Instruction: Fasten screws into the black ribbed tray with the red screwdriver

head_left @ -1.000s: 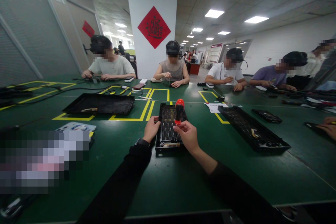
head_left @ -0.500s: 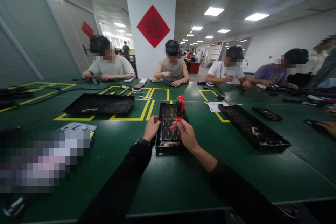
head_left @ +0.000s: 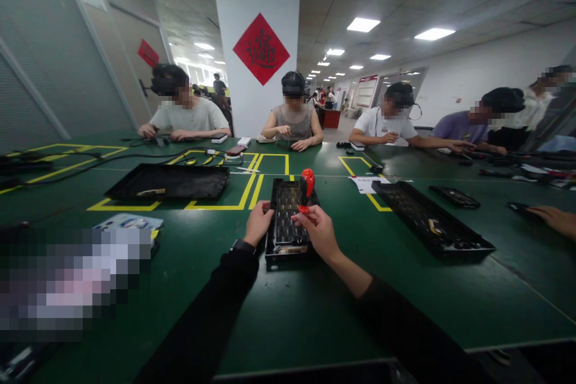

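Observation:
In the middle of the table a black rectangular keyboard case [head_left: 285,216] lies lengthwise before me, rows of small parts inside it. My left hand [head_left: 258,223] grips its left edge, fingers closed on the rim. A screwdriver [head_left: 306,189] with a red and black handle stands nearly upright over the right half of the case. Just below that handle, my right hand [head_left: 320,231] pinches it between thumb and fingers. The shaft points down into the case; where its tip touches is too small to tell. A light-coloured strip [head_left: 290,249] lies at the case's near end.
A large black tray [head_left: 189,183] lies to the left, another long black case [head_left: 432,222] to the right. A white paper [head_left: 366,184] is beside that case. Several people sit across the green table [head_left: 288,318]; a co-worker's hand [head_left: 555,219] rests at far right.
The screwdriver has shifted slightly left and down in view, still in my right hand. The co-worker's hand at far right has come further in with a dark object. My left hand stays put.

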Demonstrator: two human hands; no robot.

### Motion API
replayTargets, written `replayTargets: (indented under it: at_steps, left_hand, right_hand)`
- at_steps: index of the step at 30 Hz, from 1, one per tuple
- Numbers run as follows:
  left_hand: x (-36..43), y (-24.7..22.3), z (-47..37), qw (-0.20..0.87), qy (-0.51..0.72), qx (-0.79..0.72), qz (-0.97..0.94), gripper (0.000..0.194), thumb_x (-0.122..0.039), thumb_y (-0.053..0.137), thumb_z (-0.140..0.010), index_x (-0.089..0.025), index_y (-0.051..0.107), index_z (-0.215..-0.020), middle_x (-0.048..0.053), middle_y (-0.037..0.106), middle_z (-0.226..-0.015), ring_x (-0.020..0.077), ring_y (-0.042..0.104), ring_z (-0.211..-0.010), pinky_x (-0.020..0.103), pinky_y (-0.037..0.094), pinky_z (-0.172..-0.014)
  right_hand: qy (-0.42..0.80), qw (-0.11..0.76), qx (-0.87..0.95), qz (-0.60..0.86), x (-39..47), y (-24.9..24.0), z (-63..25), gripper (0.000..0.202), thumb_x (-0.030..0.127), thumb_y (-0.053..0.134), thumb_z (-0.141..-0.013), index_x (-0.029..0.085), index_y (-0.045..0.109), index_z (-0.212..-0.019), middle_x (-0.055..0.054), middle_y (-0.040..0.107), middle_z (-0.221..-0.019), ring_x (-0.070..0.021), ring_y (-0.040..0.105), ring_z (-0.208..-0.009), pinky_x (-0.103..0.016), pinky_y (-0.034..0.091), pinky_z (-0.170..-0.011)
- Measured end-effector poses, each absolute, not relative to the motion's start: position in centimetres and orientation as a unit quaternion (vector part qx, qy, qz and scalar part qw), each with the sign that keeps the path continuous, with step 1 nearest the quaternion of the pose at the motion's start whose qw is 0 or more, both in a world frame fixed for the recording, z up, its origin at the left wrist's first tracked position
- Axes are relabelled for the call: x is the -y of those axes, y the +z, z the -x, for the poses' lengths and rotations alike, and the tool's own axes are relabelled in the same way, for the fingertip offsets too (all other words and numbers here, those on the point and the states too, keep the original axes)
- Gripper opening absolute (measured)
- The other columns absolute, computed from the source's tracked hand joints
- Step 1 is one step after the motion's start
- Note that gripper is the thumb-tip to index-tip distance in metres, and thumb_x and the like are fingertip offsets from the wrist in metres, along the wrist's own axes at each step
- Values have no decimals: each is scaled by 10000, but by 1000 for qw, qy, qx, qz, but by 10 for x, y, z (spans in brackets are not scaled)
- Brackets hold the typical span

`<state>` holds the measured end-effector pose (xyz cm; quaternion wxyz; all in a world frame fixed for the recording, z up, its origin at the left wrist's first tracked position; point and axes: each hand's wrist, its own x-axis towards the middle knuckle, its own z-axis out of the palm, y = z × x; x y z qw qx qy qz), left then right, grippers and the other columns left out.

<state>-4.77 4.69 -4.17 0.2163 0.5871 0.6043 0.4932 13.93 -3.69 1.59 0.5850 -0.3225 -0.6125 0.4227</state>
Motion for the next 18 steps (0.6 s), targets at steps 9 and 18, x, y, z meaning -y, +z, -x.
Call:
replayTargets:
  at_steps: [9, 18]
  left_hand:
    - [-49, -44, 48, 211, 495, -601, -591, 285, -231, 531, -734, -159, 557, -1008, 78, 634, -989, 168, 601, -849, 320, 455, -809]
    - [-48, -44, 49, 213, 490, -603, -592, 293, -237, 517, -745, -162, 548, -1026, 78, 627, -997, 168, 597, -857, 323, 454, -809]
  right_hand:
    - [348, 568, 668, 331, 37, 18, -141, 273, 364, 389, -911, 179, 588, -885, -46, 680, -842, -145, 608, -740, -265, 447, -696]
    - [382, 559, 665, 315, 33, 14, -141, 208, 350, 465, -878, 190, 565, -968, -30, 636, -834, -140, 599, -724, -277, 467, -707]
